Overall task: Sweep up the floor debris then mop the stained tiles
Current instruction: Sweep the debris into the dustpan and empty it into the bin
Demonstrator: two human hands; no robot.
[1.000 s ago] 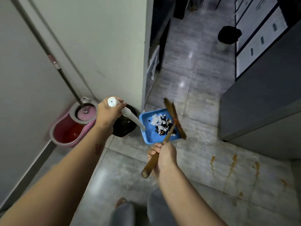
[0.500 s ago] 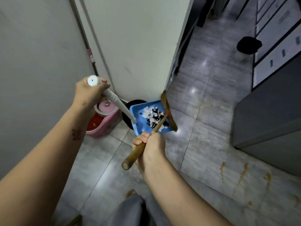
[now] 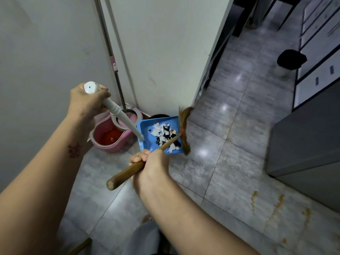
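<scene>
The left hand (image 3: 86, 102), at centre left of the frame, is curled tight round the top of a ribbed white plastic handle that slopes down to a square blue dustpan (image 3: 147, 126) at mid-frame. Torn scraps (image 3: 164, 134) of white and black paper lie heaped in the pan. Just below it, the right hand (image 3: 152, 162) grips the round wooden stick of a broom (image 3: 125, 173) (its straw bristles, bound with red cord, fan out along the pan's right edge). Behind the pan sits a pink plastic mop bucket (image 3: 110, 138) with a metal mop pole (image 3: 110, 52) leaning in the wall corner. Brown streaky stains (image 3: 276, 207) mark the glossy grey tiles (image 3: 230, 111) at lower right.
</scene>
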